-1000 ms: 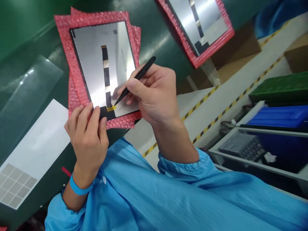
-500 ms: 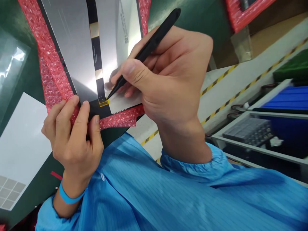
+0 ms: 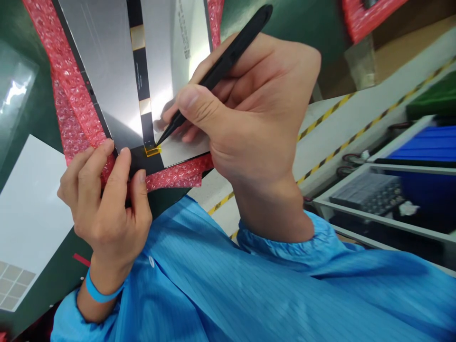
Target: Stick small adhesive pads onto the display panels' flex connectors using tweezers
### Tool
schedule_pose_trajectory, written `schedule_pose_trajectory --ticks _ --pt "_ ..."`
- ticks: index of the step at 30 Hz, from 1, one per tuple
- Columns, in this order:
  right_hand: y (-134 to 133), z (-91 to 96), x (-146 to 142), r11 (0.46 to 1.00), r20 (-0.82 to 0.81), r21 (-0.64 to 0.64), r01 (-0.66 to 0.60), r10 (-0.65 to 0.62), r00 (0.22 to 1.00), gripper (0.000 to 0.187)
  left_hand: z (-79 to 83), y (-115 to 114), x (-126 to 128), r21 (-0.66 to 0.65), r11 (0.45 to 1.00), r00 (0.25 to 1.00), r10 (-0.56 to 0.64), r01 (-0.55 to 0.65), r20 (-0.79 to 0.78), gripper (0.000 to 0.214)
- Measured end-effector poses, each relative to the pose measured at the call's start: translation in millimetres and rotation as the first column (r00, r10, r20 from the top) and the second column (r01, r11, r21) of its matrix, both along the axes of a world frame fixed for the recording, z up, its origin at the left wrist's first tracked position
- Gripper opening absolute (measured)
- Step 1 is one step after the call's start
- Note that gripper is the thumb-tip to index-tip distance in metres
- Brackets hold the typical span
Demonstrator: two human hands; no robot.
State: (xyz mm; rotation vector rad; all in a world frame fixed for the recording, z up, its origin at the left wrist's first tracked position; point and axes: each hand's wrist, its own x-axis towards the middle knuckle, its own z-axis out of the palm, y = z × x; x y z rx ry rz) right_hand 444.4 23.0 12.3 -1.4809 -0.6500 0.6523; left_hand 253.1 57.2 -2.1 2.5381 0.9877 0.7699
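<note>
A silver-backed display panel (image 3: pixel 107 71) lies on pink bubble wrap (image 3: pixel 69 90). Down its back runs a black flex cable (image 3: pixel 143 80) with pale gold patches, ending at a small piece of yellow tape (image 3: pixel 154 151) near the bottom edge. My right hand (image 3: pixel 249 104) is closed around black pointed tweezers (image 3: pixel 228 59), their tip touching or just over the tape's upper edge. At the panel's lower left corner, my left hand (image 3: pixel 107 194) grips the edge with curled fingers, its thumb by the bottom edge and the wrap. The panel's top runs out of view.
On the green table (image 3: pixel 21 156) at left lie a white sheet with grey squares (image 3: pixel 32 204) and a clear plastic bag (image 3: pixel 16 90). More pink wrap (image 3: pixel 370 21) shows at upper right. Below are a striped floor and a grey frame (image 3: pixel 388 221) with blue bins (image 3: pixel 423 147).
The view has shifted slightly, carrying panel and hands a little left and up. The tweezers' tip stays at the tape, whose upper edge looks slightly raised now. Both hands keep their hold.
</note>
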Motion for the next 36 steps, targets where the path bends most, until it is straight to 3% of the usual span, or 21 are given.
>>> schedule_pose_trajectory --ticks 6,11,14,20,25,28,31,36 --pt "0.7 -3.1 -0.5 0.999 -0.010 0.041 -0.002 0.002 1.000 0.032 0.2 0.4 1.5 0.017 1.000 1.000 -0.006 0.006 0.011 0.037" --pt "-0.6 -5.6 0.7 0.996 -0.028 0.081 -0.030 0.032 0.999 0.017 -1.0 0.3 -0.2 0.027 1.000 1.000 -0.009 0.009 0.002 0.038" --pt "-0.8 -8.4 1.3 0.996 -0.007 0.086 -0.016 0.017 1.000 0.023 1.0 -1.5 -0.4 0.030 0.999 1.000 -0.016 0.016 -0.006 0.039" --pt "-2.7 -10.1 2.5 0.999 -0.015 0.035 -0.040 0.041 0.999 0.037 10.9 -6.7 5.2 -0.022 1.000 0.989 -0.002 -0.001 -0.149 0.039" --pt "-4.6 -10.2 2.9 0.994 -0.046 0.082 -0.079 0.083 0.995 0.031 12.3 -8.3 8.4 0.043 0.999 0.977 0.010 -0.001 -0.215 0.037" --pt "-2.5 -9.6 0.1 0.999 0.038 0.044 -0.029 0.027 0.999 0.022 13.4 -10.1 8.6 0.055 0.998 0.967 0.043 -0.030 -0.252 0.038" --pt "0.1 -9.0 -4.1 0.999 0.102 0.018 0.039 -0.041 0.994 0.027 16.2 -12.2 8.4 0.053 0.998 0.956 0.059 -0.045 -0.288 0.039" --pt "-1.2 -11.7 -4.9 0.994 0.050 0.076 0.084 -0.087 0.995 0.027 18.6 -13.4 9.1 0.028 0.998 0.966 0.053 -0.047 -0.253 0.036"
